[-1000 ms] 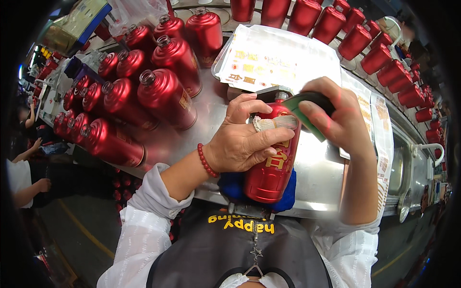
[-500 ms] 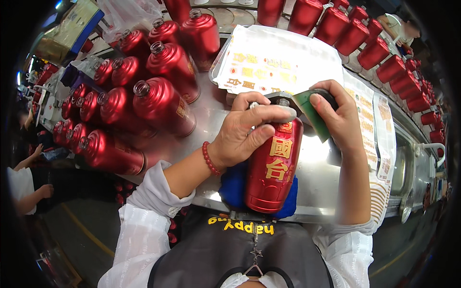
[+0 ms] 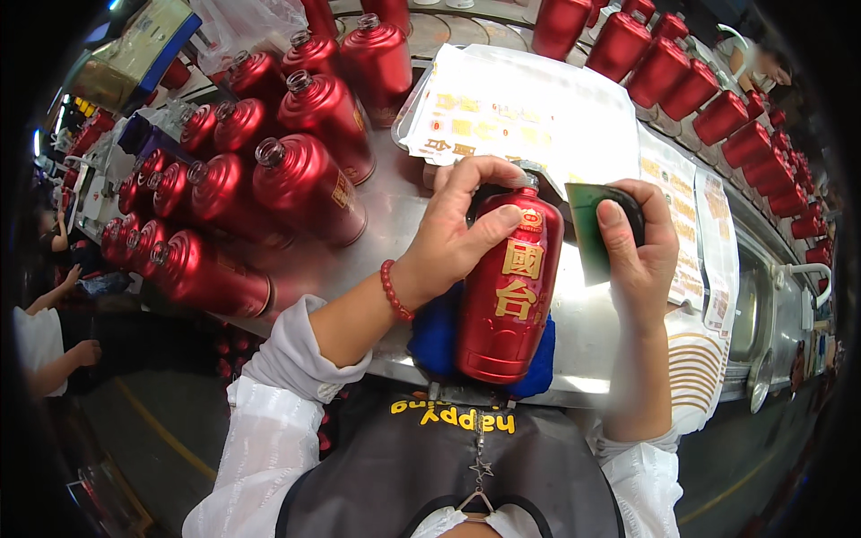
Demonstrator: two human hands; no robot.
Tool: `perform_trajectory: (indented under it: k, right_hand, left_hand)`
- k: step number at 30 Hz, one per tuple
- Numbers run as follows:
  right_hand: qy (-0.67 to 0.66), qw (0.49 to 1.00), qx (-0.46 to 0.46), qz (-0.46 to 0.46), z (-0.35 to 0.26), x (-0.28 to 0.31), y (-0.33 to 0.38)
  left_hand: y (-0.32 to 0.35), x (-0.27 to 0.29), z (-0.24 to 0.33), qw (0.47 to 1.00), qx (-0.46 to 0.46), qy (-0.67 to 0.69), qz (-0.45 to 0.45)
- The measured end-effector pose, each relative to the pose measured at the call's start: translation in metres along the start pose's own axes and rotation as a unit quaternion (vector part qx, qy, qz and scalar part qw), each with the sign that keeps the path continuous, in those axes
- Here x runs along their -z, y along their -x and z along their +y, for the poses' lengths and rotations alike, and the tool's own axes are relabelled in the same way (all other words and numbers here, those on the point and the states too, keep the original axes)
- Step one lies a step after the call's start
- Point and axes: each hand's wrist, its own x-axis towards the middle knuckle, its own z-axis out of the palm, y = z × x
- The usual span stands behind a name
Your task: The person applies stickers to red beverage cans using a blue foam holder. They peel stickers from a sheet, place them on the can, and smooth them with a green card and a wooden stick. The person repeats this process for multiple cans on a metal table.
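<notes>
Shiny metal worktop (image 3: 583,345) spans the head view. Since a second ago, the flat green scraper (image 3: 586,224) has shifted from the bottle's neck to its right, clamped in the right hand (image 3: 644,240), thumb across its face. Well left, the left hand (image 3: 451,226) grips the satin-red, round-shouldered bottle (image 3: 491,336), which lies on bunched blue cloth (image 3: 542,357).

Red bottle (image 3: 502,278) with gold lettering (image 3: 521,258), green-and-black tool (image 3: 587,213), blue cloth (image 3: 541,360), red bracelet (image 3: 387,287)

Glossy bottle (image 3: 509,285), seemingly cloth pad (image 3: 540,360)
</notes>
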Motion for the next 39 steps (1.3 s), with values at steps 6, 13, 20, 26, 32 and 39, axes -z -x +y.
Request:
perform_trajectory:
  k: [6,13,20,26,32,39]
  right_hand:
    - [-0.042,0.997,-0.060,0.003,0.010,0.007,0.015]
    - [0.135,0.982,0.130,-0.039,0.017,0.003,0.011]
    - [0.330,0.903,0.251,-0.109,0.009,-0.013,0.015]
    - [0.208,0.961,0.159,-0.088,0.004,0.006,0.008]
    - [-0.059,0.975,-0.174,-0.123,-0.014,0.013,-0.013]
    - [-0.061,0.969,-0.180,-0.157,-0.010,0.013,-0.018]
  left_hand:
    - [-0.008,-0.011,0.008,0.997,0.067,0.050,0.007]
    - [-0.008,-0.015,0.010,0.980,0.106,0.169,0.014]
    - [-0.003,-0.014,0.003,0.960,0.068,0.271,0.009]
    - [-0.003,-0.014,0.002,0.971,0.072,0.226,0.010]
    - [-0.009,-0.012,0.009,0.982,0.103,0.156,0.010]
    - [-0.010,-0.012,0.011,0.977,0.107,0.183,0.017]
